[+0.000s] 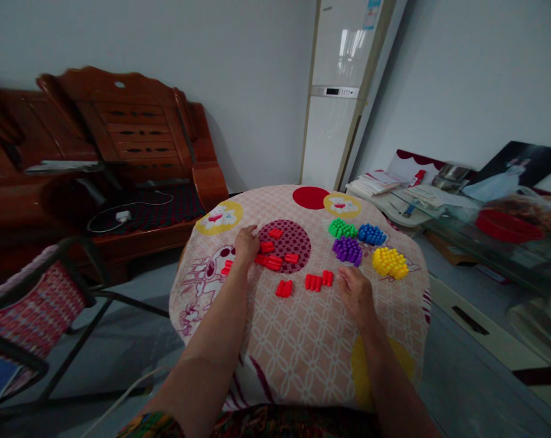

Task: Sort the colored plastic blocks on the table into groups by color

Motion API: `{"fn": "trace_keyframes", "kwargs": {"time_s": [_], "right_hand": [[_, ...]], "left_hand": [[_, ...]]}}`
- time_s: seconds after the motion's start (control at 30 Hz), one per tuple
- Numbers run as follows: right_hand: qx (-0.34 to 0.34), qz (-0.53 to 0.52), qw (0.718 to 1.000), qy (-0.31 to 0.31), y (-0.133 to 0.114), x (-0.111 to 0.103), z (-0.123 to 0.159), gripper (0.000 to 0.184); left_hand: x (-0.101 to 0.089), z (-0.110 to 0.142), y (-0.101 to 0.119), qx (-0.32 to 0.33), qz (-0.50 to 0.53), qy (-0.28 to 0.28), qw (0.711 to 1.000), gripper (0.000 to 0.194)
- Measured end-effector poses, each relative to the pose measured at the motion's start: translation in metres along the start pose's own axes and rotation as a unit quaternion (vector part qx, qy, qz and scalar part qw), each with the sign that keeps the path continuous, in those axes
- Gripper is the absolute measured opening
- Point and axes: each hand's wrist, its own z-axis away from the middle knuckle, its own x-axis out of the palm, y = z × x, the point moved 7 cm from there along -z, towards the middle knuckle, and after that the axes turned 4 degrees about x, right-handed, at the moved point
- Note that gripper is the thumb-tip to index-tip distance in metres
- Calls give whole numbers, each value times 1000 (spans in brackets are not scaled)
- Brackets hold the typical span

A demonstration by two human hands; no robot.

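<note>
"So, what lies furthest left?"

"One red piece (227, 267) on the tablecloth (293, 347), just left of the wrist of the left hand (246, 244)."

"That hand's fingers?"

"Bent. I can't tell whether they're apart or clamped on anything. Several red pieces (274, 263) lie scattered just right of them."

"Next?"

"Between both hands' fingers, nearer the wearer, a lone red chunk (284, 288), then a short red row (313, 282) ending just left of the fingers of the right hand (356, 291)."

"And those?"

"Curled in; whether the tips meet, I can't tell."

"Past them?"

"Just beyond the fingertips, a purple cluster (347, 250), with a green cluster (343, 229) behind it; rightward, a blue cluster (371, 234), then a yellow cluster (389, 263)."
</note>
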Motion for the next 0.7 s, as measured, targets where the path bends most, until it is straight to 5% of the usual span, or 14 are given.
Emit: {"fn": "trace_keyframes", "kwargs": {"time_s": [0.13,0.27,0.47,0.57,0.7], "right_hand": [[6,-20,1000,-20,3,2,1,25],[8,-15,1000,-24,6,4,2,26],[11,-5,999,-32,6,4,0,26],[15,-10,999,-32,6,3,0,26],[26,-19,999,-35,7,2,1,27]], "left_hand": [[21,-5,25,110,7,-67,992,55],[40,3,40,138,-1,-180,974,47],[46,34,70,171,6,-265,949,43],[33,39,82,196,22,-287,937,40],[-24,23,54,131,-62,-165,976,41]]}}
